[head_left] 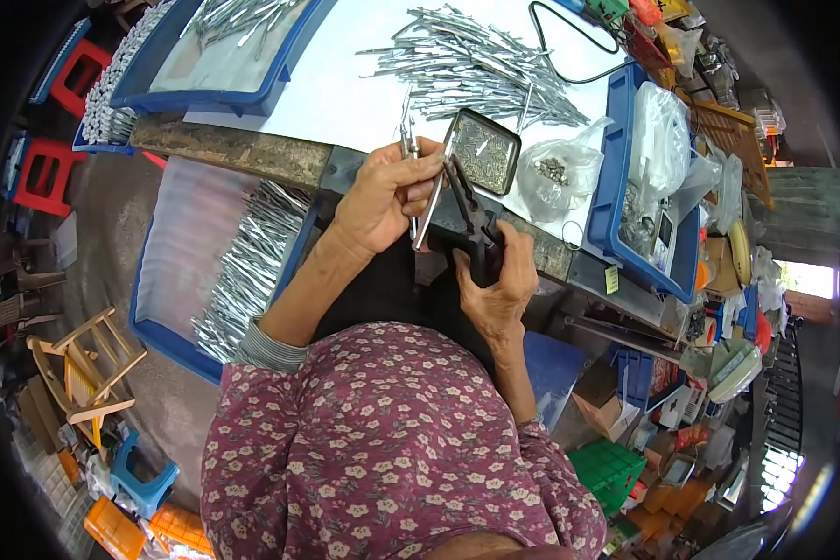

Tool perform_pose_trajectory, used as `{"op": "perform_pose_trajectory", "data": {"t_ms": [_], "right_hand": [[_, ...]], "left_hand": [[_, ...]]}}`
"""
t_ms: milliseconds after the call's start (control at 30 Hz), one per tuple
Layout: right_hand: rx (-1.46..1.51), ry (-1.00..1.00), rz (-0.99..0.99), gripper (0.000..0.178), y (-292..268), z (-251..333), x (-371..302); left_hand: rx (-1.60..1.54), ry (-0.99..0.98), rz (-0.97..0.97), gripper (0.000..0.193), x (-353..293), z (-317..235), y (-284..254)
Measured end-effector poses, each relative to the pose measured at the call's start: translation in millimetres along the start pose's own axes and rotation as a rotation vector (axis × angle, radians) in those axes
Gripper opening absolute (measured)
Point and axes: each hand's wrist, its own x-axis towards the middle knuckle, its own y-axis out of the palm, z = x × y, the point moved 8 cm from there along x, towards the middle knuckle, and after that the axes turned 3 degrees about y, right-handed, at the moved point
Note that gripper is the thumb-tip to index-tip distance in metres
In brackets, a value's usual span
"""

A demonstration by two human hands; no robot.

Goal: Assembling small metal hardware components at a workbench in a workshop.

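My left hand is closed around slim shiny metal strips, which look jointed and stick up above and below my fingers. In my right hand is a pair of dark pliers, gripped by the handles. Their jaws reach up to the strips beside my left fingertips; whether they bite on them I cannot tell. Just beyond the pliers lies a dark square tin with many tiny metal parts inside. A heap of similar metal strips covers the white tabletop farther off.
Right of the tin sits a clear plastic bag of small metal pieces, then a blue crate with bags. Blue trays of strips stand at far left and low left. The wooden table edge runs before me.
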Motion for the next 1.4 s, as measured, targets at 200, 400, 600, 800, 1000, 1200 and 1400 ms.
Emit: {"op": "perform_pose_trajectory", "data": {"t_ms": [200,400,600,800,1000,1200,1400], "right_hand": [[-0.071,-0.035,0.0,0.047,0.7,0.8,-1.9],[-0.091,-0.049,0.048,0.047,5.3,-5.4,-5.6],[0.11,0.085,0.096,0.044,11.7,-10.5,-13.8],[0.831,0.702,0.539,0.046,37.2,-28.9,-33.7],[1.068,0.843,0.614,0.043,26.0,-28.0,-42.4],[1.214,1.001,0.643,0.045,1.7,-38.8,-67.8],[1.273,1.077,0.774,0.048,-8.7,-39.4,-96.1]], "left_hand": [[-0.065,0.002,-0.009,0.012,-2.4,4.7,-4.7],[-0.038,0.028,-0.02,0.011,-5.1,6.9,-5.0],[0.086,0.238,-0.112,0.009,-9.5,3.9,4.8],[1.067,0.811,-0.163,0.009,-28.3,-27.3,32.4],[1.653,1.449,0.391,0.011,-51.6,-19.5,82.7],[1.798,1.645,0.786,0.012,-59.9,11.8,102.1],[1.741,1.628,0.778,0.015,-79.5,24.3,95.0]]}}
